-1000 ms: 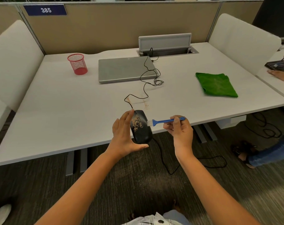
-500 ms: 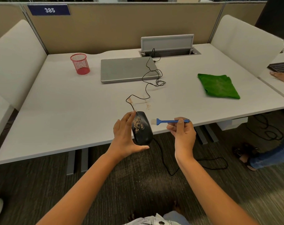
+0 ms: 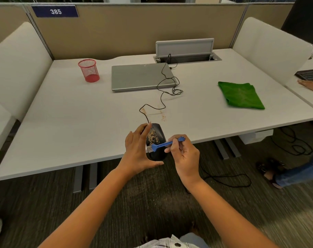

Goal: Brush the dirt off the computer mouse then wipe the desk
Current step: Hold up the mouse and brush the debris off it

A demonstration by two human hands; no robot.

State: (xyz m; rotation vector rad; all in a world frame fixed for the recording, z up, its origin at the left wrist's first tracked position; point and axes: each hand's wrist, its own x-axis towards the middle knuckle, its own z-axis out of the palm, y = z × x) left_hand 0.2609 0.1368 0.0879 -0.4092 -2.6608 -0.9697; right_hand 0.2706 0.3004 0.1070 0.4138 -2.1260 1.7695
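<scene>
my left hand (image 3: pixel 137 151) grips the black mouse (image 3: pixel 156 140) at the tabletop's (image 3: pixel 62 122) front edge, tan dirt on its back. my right hand (image 3: pixel 185 154) pinches the blue brush (image 3: pixel 165 144), bristles on the mouse. more dirt specks (image 3: pixel 163 118) lie on the tabletop just behind it. green cloth (image 3: pixel 240 94) sits toward the right edge, closed laptop (image 3: pixel 141 76) and red mesh cup (image 3: pixel 88 70) near the back edge.

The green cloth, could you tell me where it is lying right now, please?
In the head view, the green cloth lies flat on the desk's right side, right of the closed laptop, untouched by either hand.
</scene>
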